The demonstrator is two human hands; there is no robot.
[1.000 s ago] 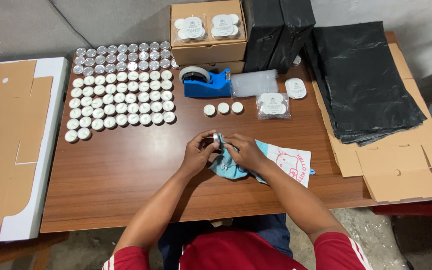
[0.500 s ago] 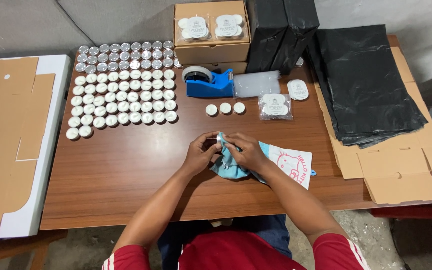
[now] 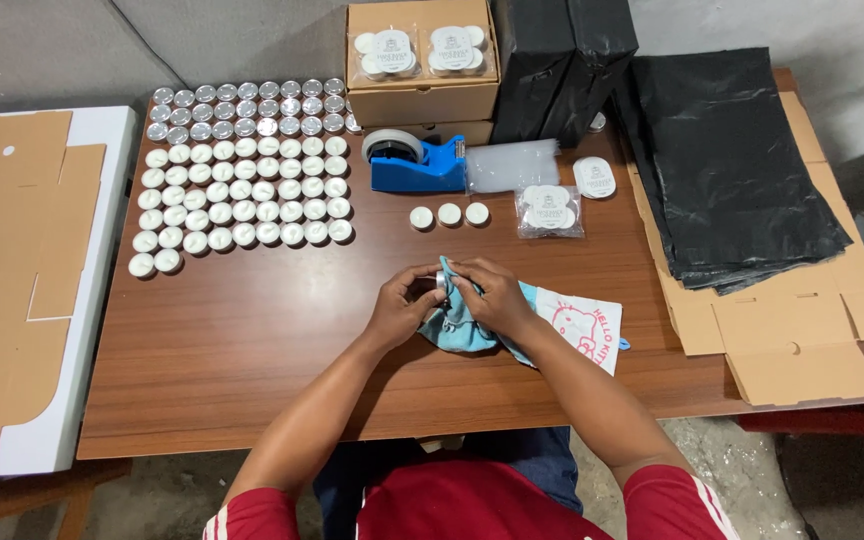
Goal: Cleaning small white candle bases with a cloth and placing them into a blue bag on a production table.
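Nothing has moved much: my left hand (image 3: 399,306) and right hand (image 3: 487,296) still pinch a small, light candle (image 3: 439,284) in a soft cloth (image 3: 462,325).

A small packing workroom for tealight candles is shown, more a makeshift home workshop than a factory. A wooden table (image 3: 252,350) is covered with rows of tealights (image 3: 242,170) laid out in a grid. A blue tape dispenser (image 3: 417,165) and clear bags of packed candles (image 3: 549,211) are placed beside an open cardboard box (image 3: 422,95) holding filled packs. Flat carton blanks (image 3: 12,270) and stacked black plastic bags (image 3: 732,170) are kept at the sides. Bare concrete is seen behind.
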